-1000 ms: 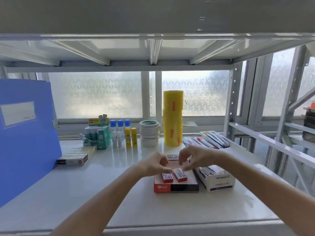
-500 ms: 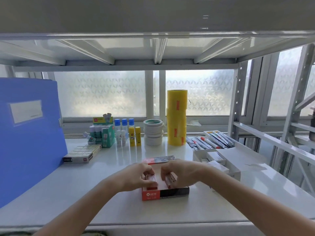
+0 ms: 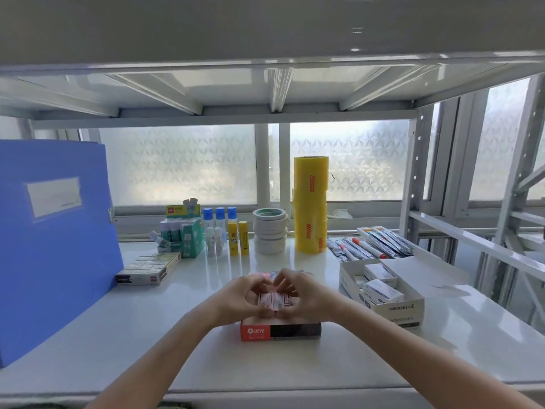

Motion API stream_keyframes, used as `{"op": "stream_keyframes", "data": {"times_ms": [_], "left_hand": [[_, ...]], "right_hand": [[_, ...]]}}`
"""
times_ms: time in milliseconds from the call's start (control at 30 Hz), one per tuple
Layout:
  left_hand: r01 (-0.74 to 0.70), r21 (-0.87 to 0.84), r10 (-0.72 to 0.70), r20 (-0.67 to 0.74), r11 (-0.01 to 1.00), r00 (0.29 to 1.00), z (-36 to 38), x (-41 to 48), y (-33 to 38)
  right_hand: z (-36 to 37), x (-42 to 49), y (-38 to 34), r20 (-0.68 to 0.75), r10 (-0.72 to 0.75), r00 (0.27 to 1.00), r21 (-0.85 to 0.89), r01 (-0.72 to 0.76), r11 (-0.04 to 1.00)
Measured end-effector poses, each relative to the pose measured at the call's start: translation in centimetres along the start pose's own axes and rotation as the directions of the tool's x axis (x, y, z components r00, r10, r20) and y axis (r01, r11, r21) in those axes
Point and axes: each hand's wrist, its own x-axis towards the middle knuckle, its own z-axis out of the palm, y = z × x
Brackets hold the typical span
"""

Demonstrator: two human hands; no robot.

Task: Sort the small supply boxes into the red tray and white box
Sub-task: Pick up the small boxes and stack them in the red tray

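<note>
Two small red-and-white cardboard boxes [image 3: 273, 301] sit side by side, pinched between the left hand [image 3: 246, 299] and right hand [image 3: 298, 296], just above the flat red-and-black tray [image 3: 280, 330] near the white table's [image 3: 118, 335] front edge. Right of it stands the open white cardboard box [image 3: 395, 307], holding similar packs.

shelf [image 3: 147, 335]: glossy white, daylight reflecting off it | upper shelf [image 3: 271, 84]: white metal, ribbed underside, close overhead | windows [image 3: 177, 163]: frosted, patterned glass behind, pale frames, bright daylight through | upright [image 3: 413, 178]: perforated white post at right | more racking [image 3: 507, 202]: grey-white, further right
</note>
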Motion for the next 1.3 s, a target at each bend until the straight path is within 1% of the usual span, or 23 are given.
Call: {"op": "stream_keyframes", "data": {"times_ms": [100,233,300,367,433,467,533,600,633,667,700,733,767,800,867,900,967,1033,1100,1167,1233,1300], "left_hand": [[-0.029,-0.008,0.029,-0.01,1.0,1.0,0.0,0.1,-0.2],[-0.031,-0.003,0.031,-0.03,1.0,0.999,0.0,0.3,-0.5],[-0.03,0.002,0.03,-0.039,1.0,0.999,0.1,0.4,-0.6],[-0.029,0.005,0.029,-0.046,1.0,0.999,0.2,0.4,-0.9],[-0.023,0.008,0.024,-0.049,1.0,0.999,0.3,0.4,-1.0],[-0.02,0.011,0.02,-0.05,1.0,0.999,0.3,0.4,-1.0],[-0.02,0.021,0.021,-0.055,1.0,0.998,0.4,0.4,-0.9],[-0.021,0.032,0.023,-0.055,0.999,0.998,0.3,0.4,-0.9],[-0.018,0.034,0.02,-0.052,0.999,0.998,0.3,0.4,-0.9],[-0.013,0.032,0.014,-0.047,0.999,0.999,0.2,0.3,-0.9],[-0.007,0.028,0.008,-0.041,1.0,0.999,0.1,0.3,-0.9],[-0.002,0.023,0.003,-0.034,1.0,0.999,0.0,0.3,-1.0],[-0.002,0.019,0.002,-0.026,1.0,1.0,0.0,0.3,-1.0],[-0.005,0.017,0.005,-0.018,1.0,1.0,0.0,0.3,-1.0],[-0.011,0.016,0.011,-0.003,1.0,1.0,0.0,0.2,-0.8],[-0.014,0.015,0.014,0.007,1.0,1.0,0.0,0.3,-0.8],[-0.021,0.015,0.021,0.03,1.0,0.999,-0.1,0.3,-0.8],[-0.022,0.022,0.021,0.042,1.0,0.999,-0.3,0.2,-0.9],[-0.021,0.025,0.02,0.042,0.999,0.999,-0.4,0.2,-1.1],[-0.021,0.026,0.021,0.036,0.999,0.999,-0.3,0.2,-1.2],[-0.018,0.02,0.017,0.031,1.0,0.999,-0.2,0.2,-1.3],[-0.01,0.015,0.01,0.031,1.0,0.999,-0.2,0.2,-1.4]], "right_hand": [[-0.1,0.2,0.0,-0.001,-0.003,1.0,-0.012,0.003,1.0],[-1.2,0.7,-0.4,0.105,0.003,0.994,0.006,-0.003,1.0],[-1.8,1.2,-0.4,0.133,0.04,0.99,0.052,-0.048,0.997],[-1.8,1.8,-0.5,0.122,0.106,0.987,0.09,-0.118,0.989],[-1.4,2.3,-0.8,0.075,0.164,0.984,0.074,-0.169,0.983],[-1.2,2.4,-1.0,0.031,0.172,0.985,0.033,-0.173,0.984],[-0.7,2.7,-0.9,-0.066,0.143,0.988,-0.06,-0.147,0.987],[-0.3,2.8,-0.6,-0.126,0.116,0.985,-0.08,-0.126,0.989],[-0.3,2.7,-0.4,-0.13,0.119,0.984,-0.021,-0.123,0.992],[-0.5,2.6,-0.2,-0.096,0.141,0.985,0.09,-0.133,0.987],[-0.8,2.4,0.0,-0.037,0.156,0.987,0.213,-0.145,0.966],[-1.2,2.2,0.3,0.014,0.165,0.986,0.298,-0.162,0.941],[-1.5,2.1,0.5,0.043,0.165,0.985,0.313,-0.17,0.934],[-1.6,2.1,0.6,0.05,0.156,0.987,0.263,-0.164,0.951],[-1.4,2.0,0.4,0.035,0.089,0.995,0.053,-0.091,0.994],[-1.2,1.9,0.1,0.035,0.04,0.999,-0.047,-0.039,0.998],[-1.1,1.3,-0.8,0.086,-0.023,0.996,-0.157,0.036,0.987],[-1.3,0.7,-1.3,0.171,-0.016,0.985,-0.218,0.054,0.974],[-1.4,0.2,-1.5,0.202,-0.013,0.979,-0.255,0.065,0.965],[-1.2,0.0,-1.5,0.167,-0.032,0.985,-0.249,0.073,0.966],[-1.0,0.0,-1.3,0.12,-0.034,0.992,-0.178,0.055,0.982],[-0.9,0.0,-0.9,0.103,-0.011,0.995,-0.088,0.02,0.996]]}}
